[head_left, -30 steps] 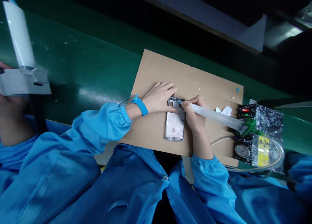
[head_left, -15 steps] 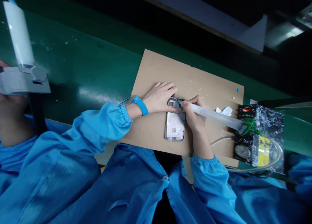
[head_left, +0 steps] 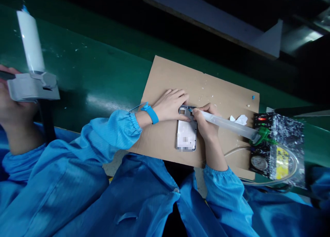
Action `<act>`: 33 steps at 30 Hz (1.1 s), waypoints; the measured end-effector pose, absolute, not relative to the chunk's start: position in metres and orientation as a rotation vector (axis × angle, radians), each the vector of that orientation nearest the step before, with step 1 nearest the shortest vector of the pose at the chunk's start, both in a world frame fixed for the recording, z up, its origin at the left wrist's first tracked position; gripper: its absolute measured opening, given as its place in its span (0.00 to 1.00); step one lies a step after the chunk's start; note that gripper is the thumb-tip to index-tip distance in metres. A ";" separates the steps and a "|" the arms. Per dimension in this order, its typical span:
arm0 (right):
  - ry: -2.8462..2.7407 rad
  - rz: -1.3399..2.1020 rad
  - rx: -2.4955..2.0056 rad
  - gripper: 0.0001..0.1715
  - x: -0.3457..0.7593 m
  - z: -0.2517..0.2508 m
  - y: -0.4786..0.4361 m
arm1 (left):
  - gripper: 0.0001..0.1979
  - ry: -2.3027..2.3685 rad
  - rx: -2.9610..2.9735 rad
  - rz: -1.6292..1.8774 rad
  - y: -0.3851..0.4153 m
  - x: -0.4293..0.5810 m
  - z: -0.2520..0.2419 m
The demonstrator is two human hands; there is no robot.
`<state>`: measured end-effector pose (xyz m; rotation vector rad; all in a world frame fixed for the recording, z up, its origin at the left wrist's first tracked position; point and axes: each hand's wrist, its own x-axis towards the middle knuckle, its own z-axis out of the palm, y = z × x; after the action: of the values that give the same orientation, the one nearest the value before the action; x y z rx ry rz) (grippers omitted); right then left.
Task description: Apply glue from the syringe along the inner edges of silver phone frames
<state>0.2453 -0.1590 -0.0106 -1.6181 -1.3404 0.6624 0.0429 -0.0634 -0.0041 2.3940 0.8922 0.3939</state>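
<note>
Over the green surface (head_left: pixel 113 72) little changes: left fingers (head_left: pixel 177 93) still hold the phone frame (head_left: pixel 186 132), right fingers (head_left: pixel 211 108) grip the syringe (head_left: pixel 229 125), so work seems ongoing

The one view looks from the wearer's head, forward and steeply down over the green desk (head_left: pixel 108 68), from close above. The blue jacket (head_left: pixel 144 192) fills the bottom of the frame; the cardboard sheet (head_left: pixel 167 75) slants, descending rightward, across the middle.
</note>
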 end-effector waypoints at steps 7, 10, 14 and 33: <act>-1.349 0.632 -1.599 0.22 0.246 -0.012 -0.159 | 0.28 0.894 2.411 0.387 -0.064 0.042 -0.003; -1.360 0.625 -1.599 0.22 0.247 -0.013 -0.159 | 0.28 0.885 2.425 0.386 -0.063 0.042 -0.003; -1.355 0.637 -1.623 0.24 0.249 -0.016 -0.159 | 0.28 0.883 2.426 0.391 -0.062 0.042 -0.004; -1.321 0.678 -1.662 0.26 0.248 -0.013 -0.160 | 0.27 0.885 2.418 0.417 -0.062 0.042 -0.010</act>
<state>0.2479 -0.1600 -0.0131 -1.6620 -1.3207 0.6779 0.0421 -0.0623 -0.0099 2.4184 0.8850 0.4170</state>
